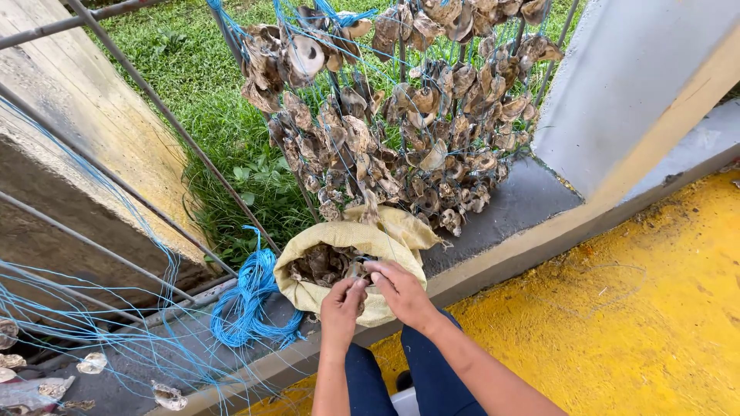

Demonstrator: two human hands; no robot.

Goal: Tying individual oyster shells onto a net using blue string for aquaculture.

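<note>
A tan woven sack (385,239) sits open on the grey ledge, with dark oyster shells (322,263) inside. My left hand (344,303) and my right hand (401,290) meet over the sack's near rim, fingers pinched together on a small shell (357,271) between them. Above the sack hang strings of many oyster shells (401,123) threaded on blue cord. My legs in dark blue trousers (416,377) show below the hands.
A coil of blue cord (250,300) lies left of the sack. Loose blue lines and metal rods (154,115) cross the left side. Loose shells (168,396) lie bottom left. Grass (200,85) lies behind, a grey pillar (617,85) stands right, and yellow floor (617,323) spreads below.
</note>
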